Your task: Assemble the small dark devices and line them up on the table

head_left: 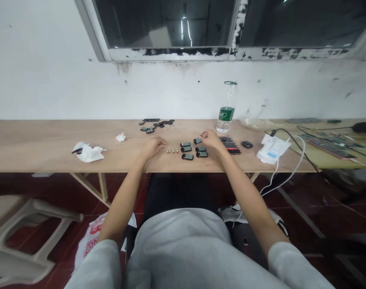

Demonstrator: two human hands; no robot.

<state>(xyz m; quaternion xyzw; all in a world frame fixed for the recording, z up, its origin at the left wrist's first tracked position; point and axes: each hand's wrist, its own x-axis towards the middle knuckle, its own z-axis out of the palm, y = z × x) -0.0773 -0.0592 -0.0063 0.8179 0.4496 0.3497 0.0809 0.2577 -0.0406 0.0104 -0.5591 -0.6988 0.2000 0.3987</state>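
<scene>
My right hand (210, 138) has its fingers closed on the edge of a small black piece with a grey-green panel (197, 141). That piece tops the right-hand column of similar pieces (201, 154) on the table. A second column of such black pieces (187, 157) lies just to the left. My left hand (154, 147) rests low over the tabletop, fingers loosely bent and apart, with nothing visible in it. Close to its right, several tiny pinkish-tan parts (173, 151) stand in a short row. Their exact kind is too small to tell.
More black pieces (158, 123) and tiny pale bits lie at the back. Crumpled tissues (88, 152) are on the left. A water bottle (225, 116), a dark flat box (230, 144), a black fob-like object (247, 144) and a cabled white device (271, 149) stand right.
</scene>
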